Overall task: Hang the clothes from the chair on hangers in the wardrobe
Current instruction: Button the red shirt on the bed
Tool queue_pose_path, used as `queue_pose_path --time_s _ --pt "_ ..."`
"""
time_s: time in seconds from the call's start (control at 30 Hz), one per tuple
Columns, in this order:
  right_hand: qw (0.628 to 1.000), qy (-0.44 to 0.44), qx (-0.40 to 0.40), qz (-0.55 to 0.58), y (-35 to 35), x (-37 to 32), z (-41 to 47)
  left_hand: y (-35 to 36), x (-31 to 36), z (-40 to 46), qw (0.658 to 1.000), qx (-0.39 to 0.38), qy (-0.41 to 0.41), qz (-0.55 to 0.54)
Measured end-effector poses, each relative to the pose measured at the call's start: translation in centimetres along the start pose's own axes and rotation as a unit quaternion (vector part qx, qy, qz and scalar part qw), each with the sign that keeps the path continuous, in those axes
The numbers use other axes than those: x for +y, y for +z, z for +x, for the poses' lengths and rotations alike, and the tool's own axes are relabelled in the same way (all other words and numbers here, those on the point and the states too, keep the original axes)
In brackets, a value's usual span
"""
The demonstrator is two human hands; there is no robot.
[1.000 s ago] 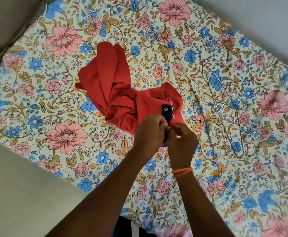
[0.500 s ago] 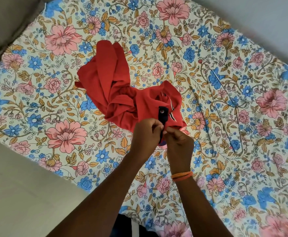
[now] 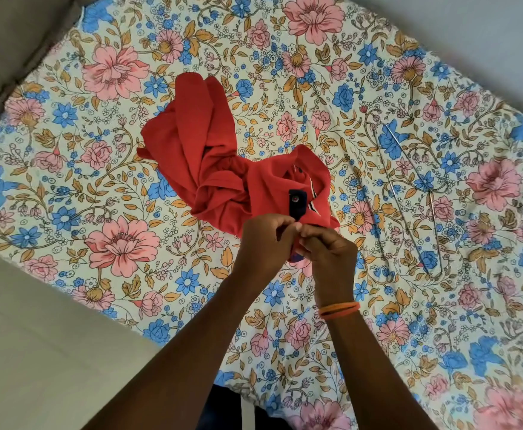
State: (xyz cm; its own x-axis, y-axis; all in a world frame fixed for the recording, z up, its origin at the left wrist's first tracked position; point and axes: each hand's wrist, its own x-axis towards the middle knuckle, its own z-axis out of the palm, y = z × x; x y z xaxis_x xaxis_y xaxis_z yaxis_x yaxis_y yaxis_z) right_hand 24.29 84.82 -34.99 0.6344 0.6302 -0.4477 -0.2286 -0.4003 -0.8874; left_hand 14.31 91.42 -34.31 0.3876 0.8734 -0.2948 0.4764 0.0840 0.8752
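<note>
Covering the bed, a floral sheet (image 3: 285, 88) runs from the pale floor (image 3: 21, 352) at left toward a wire hanger (image 3: 415, 193) at right; the left hand (image 3: 266, 240) and right hand (image 3: 331, 252) pinch the crumpled red shirt (image 3: 210, 169) at its dark placket (image 3: 297, 203).

I count one red shirt (image 3: 210, 169) on one floral sheet (image 3: 99, 243), with one dark placket (image 3: 297, 202) bearing one button (image 3: 296, 198). One wire hanger (image 3: 415, 193) lies near it. My two hands, left (image 3: 266, 243) and right (image 3: 331, 259), and two orange bands (image 3: 339, 310).
</note>
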Motion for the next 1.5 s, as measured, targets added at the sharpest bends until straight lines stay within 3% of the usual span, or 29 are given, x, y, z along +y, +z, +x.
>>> queue_pose_path --time_s 0.13,0.27,0.47,0.57,0.63,0.77,0.93,1.07,1.2,1.37,1.5 --pt "1.000 0.007 -0.022 -0.008 0.1 -0.3 0.0 0.4 -0.8 0.2 0.993 0.003 0.063 0.100" --pt "0.999 0.036 0.009 -0.016 0.8 -0.6 -0.6 0.6 -0.6 0.3 0.994 0.033 0.034 0.096" --pt "0.998 0.045 0.022 -0.049 0.7 -0.6 -0.3 0.9 -0.6 0.1 0.998 -0.013 -0.069 -0.004" --pt "0.995 0.048 0.005 -0.087 0.7 -0.2 0.0 1.5 -1.5 -0.1 0.974 -0.011 -0.188 -0.126" --pt "0.995 0.058 -0.018 -0.076 0.3 0.1 0.3 1.9 -1.8 -0.3 0.963 -0.004 -0.217 -0.162" --pt "0.993 0.071 -0.001 -0.091 0.0 1.2 0.8 1.4 -2.1 0.1 0.991 -0.014 -0.129 -0.042" --pt "0.982 0.183 0.050 -0.006 0.5 1.2 1.1 1.8 -3.9 0.2 0.990 -0.035 -0.133 0.009" --pt "0.970 0.218 0.092 0.050 0.9 0.8 1.9 1.7 -4.5 -0.2 0.989 -0.020 -0.138 0.053" --pt "0.979 0.172 0.111 0.011 1.6 1.4 2.5 1.9 -4.8 0.1 0.988 -0.019 -0.131 0.083" --pt "0.975 0.083 0.202 -0.047 2.7 1.6 2.5 2.4 -3.5 1.4 0.991 0.046 -0.110 0.053" --pt "0.963 0.070 0.228 -0.126 3.4 2.0 3.1 3.1 -3.1 2.2 0.992 0.072 -0.084 0.063"
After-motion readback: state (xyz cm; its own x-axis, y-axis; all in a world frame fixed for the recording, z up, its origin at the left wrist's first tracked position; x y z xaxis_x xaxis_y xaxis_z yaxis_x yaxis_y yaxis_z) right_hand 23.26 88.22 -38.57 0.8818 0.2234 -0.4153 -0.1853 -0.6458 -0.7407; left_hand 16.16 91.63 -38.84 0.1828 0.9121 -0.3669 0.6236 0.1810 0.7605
